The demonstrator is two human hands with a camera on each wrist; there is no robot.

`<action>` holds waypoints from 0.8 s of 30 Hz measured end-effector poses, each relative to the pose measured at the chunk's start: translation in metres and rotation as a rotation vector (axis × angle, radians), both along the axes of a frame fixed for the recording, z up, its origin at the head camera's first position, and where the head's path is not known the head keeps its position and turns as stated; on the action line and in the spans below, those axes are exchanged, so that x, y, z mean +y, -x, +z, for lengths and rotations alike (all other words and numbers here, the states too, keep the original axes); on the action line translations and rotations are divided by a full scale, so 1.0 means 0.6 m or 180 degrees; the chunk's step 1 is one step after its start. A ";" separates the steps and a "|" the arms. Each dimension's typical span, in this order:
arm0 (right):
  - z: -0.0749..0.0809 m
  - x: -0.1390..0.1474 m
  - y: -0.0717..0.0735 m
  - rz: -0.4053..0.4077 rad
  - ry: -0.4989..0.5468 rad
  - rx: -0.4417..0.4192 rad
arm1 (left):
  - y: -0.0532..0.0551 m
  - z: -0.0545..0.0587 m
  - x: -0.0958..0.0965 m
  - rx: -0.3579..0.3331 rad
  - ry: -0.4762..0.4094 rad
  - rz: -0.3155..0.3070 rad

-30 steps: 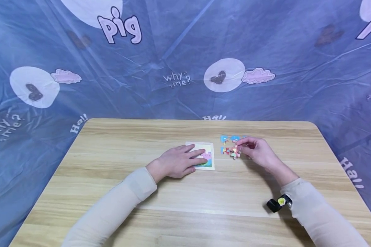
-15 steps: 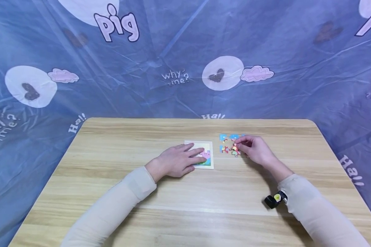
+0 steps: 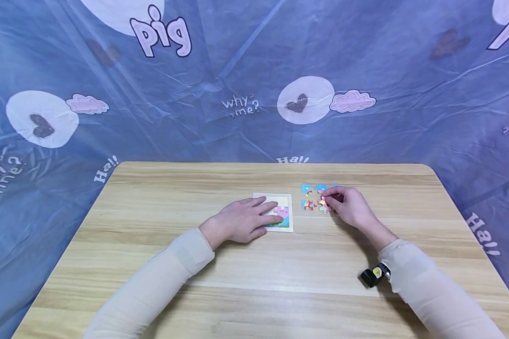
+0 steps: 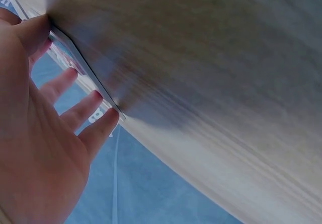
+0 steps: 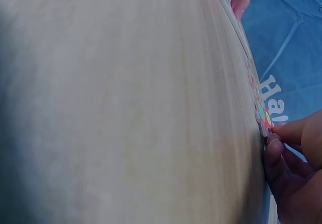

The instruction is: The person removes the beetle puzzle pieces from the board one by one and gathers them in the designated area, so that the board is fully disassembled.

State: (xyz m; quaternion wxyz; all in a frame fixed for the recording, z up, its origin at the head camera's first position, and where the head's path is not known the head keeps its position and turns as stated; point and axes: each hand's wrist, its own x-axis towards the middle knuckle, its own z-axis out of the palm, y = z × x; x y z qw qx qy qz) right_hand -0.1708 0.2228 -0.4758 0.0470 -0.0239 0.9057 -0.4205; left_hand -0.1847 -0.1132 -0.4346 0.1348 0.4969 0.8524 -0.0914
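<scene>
My left hand lies with fingers spread on a small white-framed puzzle board, a pink pig piece showing beside the fingertips. In the left wrist view, the fingers reach over the board's edge. To the right, my right hand pinches a mostly red jigsaw piece between thumb and fingers, just at the loose pieces. Blue-topped jigsaw pieces and a red-and-blue piece lie beside it. My right hand hides part of the group.
A light wooden table bears everything. Behind it hangs a blue printed curtain, close to the table's back edge. A black wrist camera sticks out from my right sleeve, low over the table.
The red piece has turned in my right fingers, and my right wrist has shifted slightly left. My left hand stays on the board. The head view has tilted a little.
</scene>
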 end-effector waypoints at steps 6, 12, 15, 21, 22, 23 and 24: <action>-0.002 -0.001 -0.001 -0.0031 -0.0069 0.0075 | 0.001 0.001 0.001 -0.0059 -0.0019 0.0048; 0.000 -0.004 -0.002 -0.0075 -0.0183 0.0142 | -0.001 0.002 0.000 -0.0090 -0.0044 0.0072; 0.000 -0.004 -0.002 -0.0087 -0.0199 0.0155 | -0.001 0.002 0.000 -0.0096 -0.0050 0.0078; -0.001 -0.003 -0.004 -0.0073 -0.0128 0.0140 | 0.000 0.002 0.000 -0.0102 -0.0053 0.0068; -0.001 -0.003 -0.005 -0.0070 -0.0121 0.0141 | 0.000 0.002 0.000 -0.0104 -0.0054 0.0069; -0.001 -0.003 -0.005 -0.0071 -0.0130 0.0152 | 0.000 0.002 0.000 -0.0110 -0.0059 0.0072; -0.001 -0.003 -0.005 -0.0072 -0.0138 0.0163 | 0.000 0.002 0.000 -0.0115 -0.0066 0.0074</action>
